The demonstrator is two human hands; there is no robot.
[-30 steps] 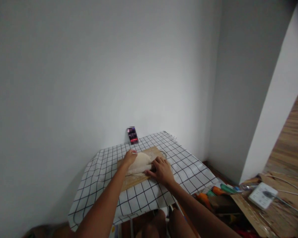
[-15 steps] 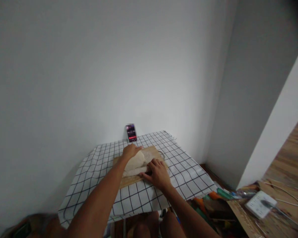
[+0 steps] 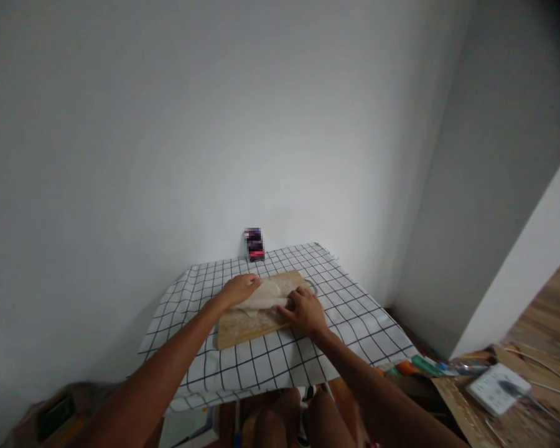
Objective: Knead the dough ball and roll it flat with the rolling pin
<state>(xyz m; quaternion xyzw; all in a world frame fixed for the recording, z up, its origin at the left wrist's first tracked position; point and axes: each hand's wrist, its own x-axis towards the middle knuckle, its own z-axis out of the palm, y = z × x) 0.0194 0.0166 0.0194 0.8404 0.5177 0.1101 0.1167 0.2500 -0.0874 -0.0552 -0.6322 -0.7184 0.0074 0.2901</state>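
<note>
A pale, flattened piece of dough lies on a floury wooden cutting board. Across it rests a light-coloured rolling pin, with dough showing on both its far and near sides. My right hand is closed around the pin's right end. At the far left of the dough, my left hand is closed over the dough's edge, its thumb pointing right. The left fingertips and the pin's left end are partly hidden by that hand and forearm.
A white, black-checked cloth covers the table. Against the wall leans a phone with a blurred screen. A metal handle ring sits at the board's right corner. Down right are a white power strip and cables.
The rolling pin has moved away from me, from the dough's near edge onto it, with my right hand. My left hand has shifted slightly left and nearer. The camera view has turned a little.
</note>
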